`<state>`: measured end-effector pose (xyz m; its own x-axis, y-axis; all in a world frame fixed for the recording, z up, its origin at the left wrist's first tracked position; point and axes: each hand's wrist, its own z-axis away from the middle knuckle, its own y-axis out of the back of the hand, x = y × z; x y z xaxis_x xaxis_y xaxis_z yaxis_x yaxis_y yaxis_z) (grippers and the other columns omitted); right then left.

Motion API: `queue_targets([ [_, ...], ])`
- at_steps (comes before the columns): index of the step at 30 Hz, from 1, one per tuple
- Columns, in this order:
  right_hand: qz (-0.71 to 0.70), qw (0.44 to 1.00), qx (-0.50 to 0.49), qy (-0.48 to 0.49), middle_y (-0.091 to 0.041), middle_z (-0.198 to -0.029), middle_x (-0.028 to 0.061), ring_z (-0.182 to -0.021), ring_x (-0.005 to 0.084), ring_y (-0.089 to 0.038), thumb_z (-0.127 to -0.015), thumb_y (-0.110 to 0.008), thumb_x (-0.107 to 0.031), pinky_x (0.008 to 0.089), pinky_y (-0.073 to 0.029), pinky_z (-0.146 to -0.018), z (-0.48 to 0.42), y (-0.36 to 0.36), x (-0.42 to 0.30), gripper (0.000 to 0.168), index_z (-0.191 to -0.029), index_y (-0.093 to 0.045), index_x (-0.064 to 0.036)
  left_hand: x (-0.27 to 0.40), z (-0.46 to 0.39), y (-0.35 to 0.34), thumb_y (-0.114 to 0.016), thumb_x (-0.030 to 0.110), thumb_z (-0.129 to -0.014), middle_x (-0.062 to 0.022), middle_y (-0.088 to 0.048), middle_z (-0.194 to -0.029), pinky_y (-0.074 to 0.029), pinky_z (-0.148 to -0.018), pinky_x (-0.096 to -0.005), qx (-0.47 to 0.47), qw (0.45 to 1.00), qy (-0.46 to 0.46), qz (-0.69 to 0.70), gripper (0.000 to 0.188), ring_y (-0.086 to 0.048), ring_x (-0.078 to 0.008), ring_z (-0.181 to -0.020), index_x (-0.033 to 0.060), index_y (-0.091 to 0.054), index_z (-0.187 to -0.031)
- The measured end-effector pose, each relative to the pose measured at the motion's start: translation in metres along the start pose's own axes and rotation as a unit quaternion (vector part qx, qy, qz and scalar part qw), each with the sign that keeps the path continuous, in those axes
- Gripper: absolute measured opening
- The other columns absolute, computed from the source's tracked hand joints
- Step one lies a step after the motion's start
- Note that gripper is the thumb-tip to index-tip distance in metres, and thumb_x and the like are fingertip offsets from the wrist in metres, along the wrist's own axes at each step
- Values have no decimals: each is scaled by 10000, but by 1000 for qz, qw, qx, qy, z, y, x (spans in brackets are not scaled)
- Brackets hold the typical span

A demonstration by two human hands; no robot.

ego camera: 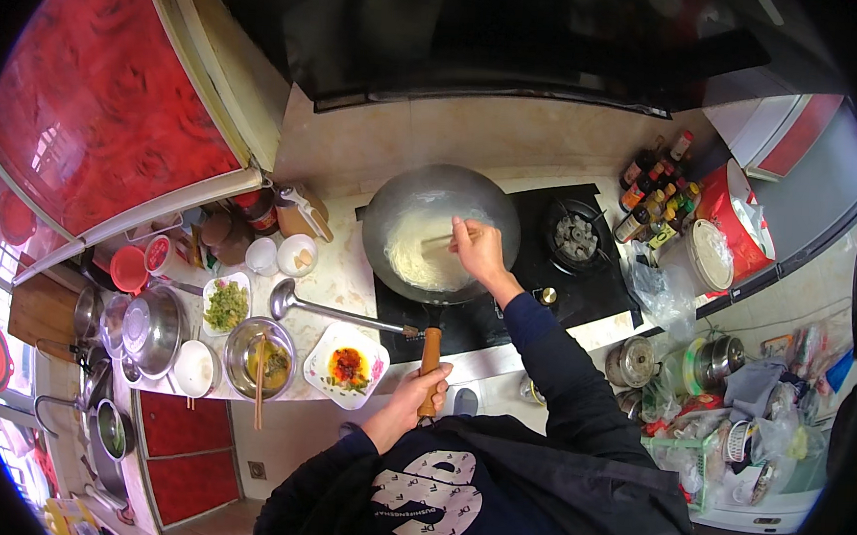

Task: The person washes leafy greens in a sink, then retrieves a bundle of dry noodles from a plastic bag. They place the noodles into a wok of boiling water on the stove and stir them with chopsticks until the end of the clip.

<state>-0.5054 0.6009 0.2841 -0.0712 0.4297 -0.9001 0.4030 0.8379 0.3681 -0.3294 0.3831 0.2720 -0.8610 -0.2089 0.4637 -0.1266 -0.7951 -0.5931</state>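
A large wok [444, 187] sits on the left side of a black gas hob [495, 327], with pale noodles [418, 259] in whitish liquid inside it. My left hand [417, 395] is wrapped around the wok's wooden handle [431, 352]. Over the wok, my right hand [479, 254] grips chopsticks [437, 243] whose lower ends reach toward the noodles. Left of the handle, a steel ladle [337, 313] lies with its handle end over the hob. A white floral dish [372, 349] with red and green seasonings stands near the counter's front edge.
A steel bowl [232, 351] with egg-like liquid has chopsticks [259, 397] across it. Behind it are a dish of chopped greens [226, 305] and a bowl with eggshells [297, 254]. Sauce bottles [653, 197] crowd beyond the right burner [576, 236]. A range hood [500, 66] overhangs the hob.
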Motion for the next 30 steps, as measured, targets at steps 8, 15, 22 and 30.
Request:
queue_targets([
  [8, 146, 978, -11, 149, -614, -639, 192, -618, 415, -605, -926, -576, -332, 479, -478, -568, 10, 2, -16, 371, -690, -644, -54, 2, 5, -1, -695, 218, -894, 17, -521, -662, -355, -447, -230, 0, 1000, 8, 17, 183, -463, -87, -500, 108, -559, -948],
  [15, 276, 948, -35, 153, -631, -668, 189, -645, 424, -617, -922, -564, -350, 497, -493, -586, 7, 14, -36, 377, -697, -649, -60, -5, 0, 5, -705, 247, -887, 19, -531, -673, -379, -458, -233, -9, 1000, 13, 19, 195, -494, -92, -518, 105, -597, -966],
  [22, 225, 964, 79, 120, -616, -685, 213, -665, 436, -595, -930, -580, -338, 485, -465, -567, -25, 1, -32, 383, -707, -627, -30, 0, 1, 2, -709, 248, -882, 23, -526, -680, -377, -452, -230, -4, 1000, 5, 9, 190, -488, -87, -516, 113, -595, -951],
  [30, 76, 996, -29, 20, -614, -613, 87, -577, 130, -585, -966, -544, -333, 345, -463, -541, -16, 23, -12, 398, -795, -666, 5, -20, -25, 15, -688, 331, -889, 53, -428, -615, -315, -382, -241, -1, 1000, 12, -15, 256, -397, -71, -450, 143, -516, -870],
])
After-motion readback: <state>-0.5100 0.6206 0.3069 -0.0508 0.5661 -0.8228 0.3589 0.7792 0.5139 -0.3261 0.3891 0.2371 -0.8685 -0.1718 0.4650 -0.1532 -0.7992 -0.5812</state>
